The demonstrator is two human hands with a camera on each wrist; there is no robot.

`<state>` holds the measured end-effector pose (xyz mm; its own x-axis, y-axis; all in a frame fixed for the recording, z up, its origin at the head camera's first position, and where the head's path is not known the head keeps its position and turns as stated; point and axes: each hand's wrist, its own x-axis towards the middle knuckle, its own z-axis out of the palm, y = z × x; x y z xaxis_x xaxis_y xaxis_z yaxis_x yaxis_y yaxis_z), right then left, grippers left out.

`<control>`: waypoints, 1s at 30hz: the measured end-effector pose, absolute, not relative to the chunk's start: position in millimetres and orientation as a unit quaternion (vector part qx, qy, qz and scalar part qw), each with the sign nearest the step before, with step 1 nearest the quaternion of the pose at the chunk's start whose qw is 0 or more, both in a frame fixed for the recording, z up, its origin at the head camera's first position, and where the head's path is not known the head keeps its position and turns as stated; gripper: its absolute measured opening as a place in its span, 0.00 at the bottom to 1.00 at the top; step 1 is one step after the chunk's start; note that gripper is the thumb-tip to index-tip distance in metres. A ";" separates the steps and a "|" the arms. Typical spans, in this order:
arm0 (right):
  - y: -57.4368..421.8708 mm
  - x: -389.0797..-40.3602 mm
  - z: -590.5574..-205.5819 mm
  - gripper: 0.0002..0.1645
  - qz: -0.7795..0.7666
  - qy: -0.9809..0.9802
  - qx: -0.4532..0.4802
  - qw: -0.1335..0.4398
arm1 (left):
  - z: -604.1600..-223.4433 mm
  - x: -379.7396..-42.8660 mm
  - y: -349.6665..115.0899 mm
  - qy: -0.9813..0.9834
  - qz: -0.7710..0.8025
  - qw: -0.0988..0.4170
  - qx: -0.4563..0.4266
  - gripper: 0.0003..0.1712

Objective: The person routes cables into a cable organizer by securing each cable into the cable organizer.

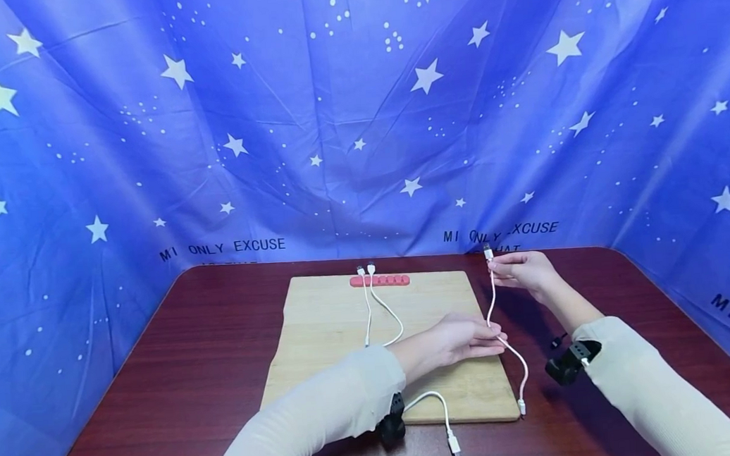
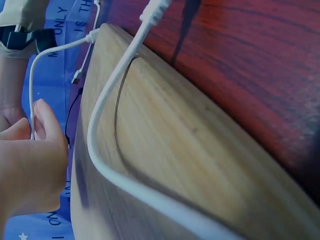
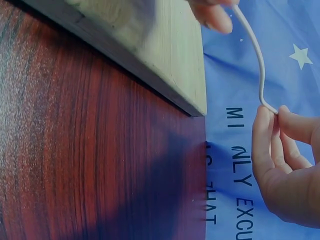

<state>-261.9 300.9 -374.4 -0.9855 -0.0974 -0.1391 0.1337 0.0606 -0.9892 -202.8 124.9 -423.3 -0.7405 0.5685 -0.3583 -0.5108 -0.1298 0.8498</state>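
A short white USB cable (image 1: pixel 527 371) hangs between my two hands, over the right edge of the wooden board (image 1: pixel 326 308). My right hand (image 1: pixel 527 272) pinches it just below its USB plug (image 1: pixel 488 252), which points up. Lower down, my left hand (image 1: pixel 458 340) pinches the cord between thumb and fingers, and the other end dangles by the board's front right corner. In the right wrist view the cord (image 3: pixel 261 65) runs bent between both hands' fingertips. A pink cable holder (image 1: pixel 394 279) lies at the board's back edge, with two white cables (image 1: pixel 368 305) at its left slots.
Another stretch of white cable (image 1: pixel 444 413) comes from under my left forearm and ends in a plug past the board's front edge. A small black plug (image 1: pixel 559 341) lies on the dark red table (image 1: pixel 207 338) by my right wrist. A blue star-patterned curtain (image 1: pixel 357 115) surrounds the table.
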 end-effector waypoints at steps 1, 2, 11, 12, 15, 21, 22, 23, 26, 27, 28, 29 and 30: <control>300.4 -261.7 -374.1 0.15 -0.686 0.722 0.013 0.085 | -423.4 -201.4 124.1 0.554 0.750 0.360 0.025 0.17; 300.1 -261.7 -373.7 0.14 -0.686 0.722 0.016 0.085 | -423.5 -199.7 123.1 0.555 0.749 0.362 0.024 0.17; 295.3 -262.9 -372.9 0.13 -0.692 0.715 0.025 0.095 | -420.2 -184.3 114.6 0.551 0.739 0.385 0.041 0.18; 293.9 -263.0 -373.0 0.12 -0.694 0.713 0.025 0.096 | -419.8 -183.3 113.7 0.555 0.737 0.384 0.048 0.18; 289.2 -262.9 -373.2 0.07 -0.696 0.711 0.028 0.098 | -418.1 -180.1 110.3 0.563 0.729 0.382 0.073 0.18; 282.3 -265.7 -375.3 0.04 -0.715 0.688 0.051 0.112 | -417.0 -176.3 101.4 0.557 0.735 0.376 0.091 0.20; 281.1 -266.8 -376.1 0.04 -0.719 0.683 0.056 0.116 | -417.5 -176.1 99.5 0.555 0.738 0.373 0.091 0.20; 279.6 -267.6 -376.6 0.06 -0.721 0.680 0.060 0.121 | -418.2 -175.9 97.4 0.554 0.740 0.371 0.091 0.19; 275.2 -270.4 -377.8 0.20 -0.727 0.670 0.075 0.131 | -419.1 -175.0 91.8 0.551 0.747 0.361 0.086 0.18; 273.8 -271.3 -378.1 0.25 -0.727 0.669 0.080 0.133 | -419.4 -175.1 90.2 0.552 0.748 0.359 0.084 0.17; 272.5 -272.1 -378.6 0.30 -0.728 0.667 0.083 0.135 | -419.8 -175.1 88.8 0.552 0.750 0.356 0.079 0.17; 271.4 -272.8 -378.8 0.33 -0.731 0.663 0.087 0.138 | -420.3 -175.1 87.4 0.553 0.751 0.354 0.074 0.16; 270.6 -273.1 -378.9 0.32 -0.735 0.657 0.091 0.140 | -420.7 -175.2 86.1 0.553 0.752 0.352 0.069 0.15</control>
